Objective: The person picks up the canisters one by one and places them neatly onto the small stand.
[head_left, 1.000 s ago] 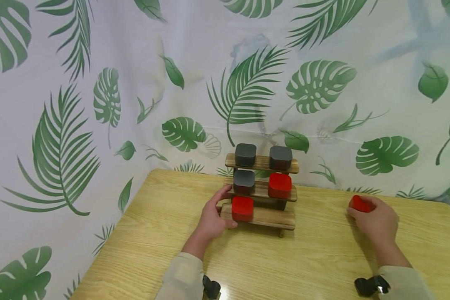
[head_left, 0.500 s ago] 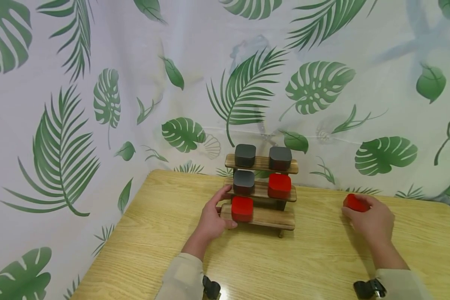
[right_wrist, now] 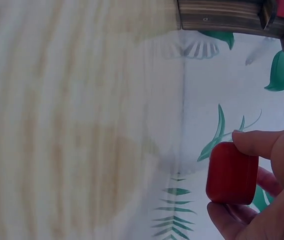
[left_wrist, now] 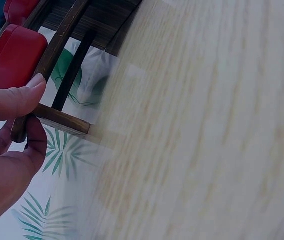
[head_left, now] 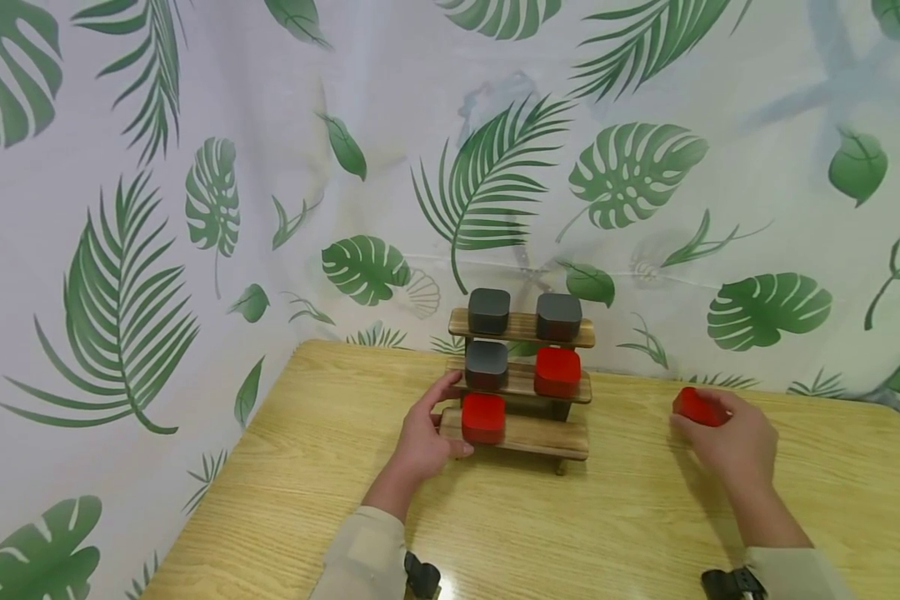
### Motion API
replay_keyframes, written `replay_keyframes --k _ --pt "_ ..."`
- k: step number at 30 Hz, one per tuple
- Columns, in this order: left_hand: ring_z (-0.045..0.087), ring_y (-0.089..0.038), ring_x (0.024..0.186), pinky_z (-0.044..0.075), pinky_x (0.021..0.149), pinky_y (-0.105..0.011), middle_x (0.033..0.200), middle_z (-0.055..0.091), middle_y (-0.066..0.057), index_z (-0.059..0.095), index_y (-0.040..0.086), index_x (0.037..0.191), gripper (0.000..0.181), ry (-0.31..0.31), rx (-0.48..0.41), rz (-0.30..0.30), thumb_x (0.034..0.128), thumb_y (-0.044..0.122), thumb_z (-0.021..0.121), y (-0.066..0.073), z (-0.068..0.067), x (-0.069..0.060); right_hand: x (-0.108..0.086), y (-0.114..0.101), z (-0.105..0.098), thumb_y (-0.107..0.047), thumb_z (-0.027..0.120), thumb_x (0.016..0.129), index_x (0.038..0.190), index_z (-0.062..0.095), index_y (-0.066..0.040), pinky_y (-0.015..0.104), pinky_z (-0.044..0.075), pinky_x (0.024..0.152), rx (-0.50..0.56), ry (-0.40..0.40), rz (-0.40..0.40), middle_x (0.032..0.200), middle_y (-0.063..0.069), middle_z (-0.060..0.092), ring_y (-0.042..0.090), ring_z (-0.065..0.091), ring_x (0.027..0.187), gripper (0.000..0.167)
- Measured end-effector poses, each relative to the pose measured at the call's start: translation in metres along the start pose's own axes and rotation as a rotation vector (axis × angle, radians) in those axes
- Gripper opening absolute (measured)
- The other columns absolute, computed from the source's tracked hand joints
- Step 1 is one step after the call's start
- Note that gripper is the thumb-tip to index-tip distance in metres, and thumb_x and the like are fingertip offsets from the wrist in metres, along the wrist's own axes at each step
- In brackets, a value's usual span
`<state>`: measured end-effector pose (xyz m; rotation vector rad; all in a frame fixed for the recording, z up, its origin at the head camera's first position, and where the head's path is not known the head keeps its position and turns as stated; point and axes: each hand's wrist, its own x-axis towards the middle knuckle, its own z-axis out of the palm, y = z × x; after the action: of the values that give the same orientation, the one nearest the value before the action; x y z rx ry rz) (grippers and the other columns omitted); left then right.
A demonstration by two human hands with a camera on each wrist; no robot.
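Note:
A small three-step wooden rack (head_left: 543, 435) stands on the table. My left hand (head_left: 423, 437) grips the left end of its lowest step, thumb in front and fingers behind, as the left wrist view confirms. A red rounded box (head_left: 483, 418) sits on that step beside my thumb (left_wrist: 19, 100). On the middle step are a dark grey box (head_left: 487, 364) and another red box (head_left: 558, 372). Two more grey boxes (head_left: 489, 311) occupy the top step. Right of the rack, my right hand (head_left: 735, 437) pinches a red rounded box (right_wrist: 231, 173) between thumb and fingers.
The wood-grain table (head_left: 615, 508) meets a white leaf-print cloth (head_left: 645, 275) behind the rack. The same cloth rises along the left side. Bare tabletop lies between the rack and my right hand.
My right hand has moved left toward the rack, carrying the red box. The left hand keeps its grip on the lowest step, and the rack stays in place.

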<state>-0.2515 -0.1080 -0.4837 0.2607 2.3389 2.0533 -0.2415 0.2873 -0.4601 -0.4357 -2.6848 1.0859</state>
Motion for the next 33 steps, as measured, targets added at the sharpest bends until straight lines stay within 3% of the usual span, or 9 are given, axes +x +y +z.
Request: replay_keyframes --k 11,19,33 --pt "0.056 -0.036 0.096 0.054 0.069 -0.038 0.136 0.054 -0.009 0.048 0.032 0.148 0.109 -0.002 0.001 0.011 0.0616 -0.027 0.077 0.002 0.000 -0.002 -0.005 -0.004 0.005 -0.032 0.077 0.088 0.136 0.059 -0.002 0.061 0.048 0.088 -0.012 0.011 -0.039 0.134 0.031 0.052 0.052 0.044 0.118 0.059" --pt "0.055 -0.033 0.096 0.053 0.073 -0.039 0.133 0.055 -0.003 0.049 0.038 0.147 0.110 0.006 0.021 0.001 0.0613 -0.026 0.078 0.000 0.001 -0.001 -0.010 -0.010 0.007 -0.030 0.079 0.086 0.130 0.064 -0.003 0.060 0.049 0.086 0.003 0.052 -0.132 0.129 0.027 0.058 0.050 0.049 0.114 0.054" --pt "0.055 -0.034 0.097 0.051 0.074 -0.039 0.135 0.055 -0.009 0.048 0.031 0.149 0.110 0.009 0.032 0.016 0.0600 -0.027 0.078 0.001 0.001 0.000 -0.029 -0.024 0.016 -0.028 0.082 0.084 0.131 0.063 -0.002 0.059 0.051 0.082 0.006 0.032 -0.135 0.125 0.029 0.059 0.047 0.053 0.107 0.057"
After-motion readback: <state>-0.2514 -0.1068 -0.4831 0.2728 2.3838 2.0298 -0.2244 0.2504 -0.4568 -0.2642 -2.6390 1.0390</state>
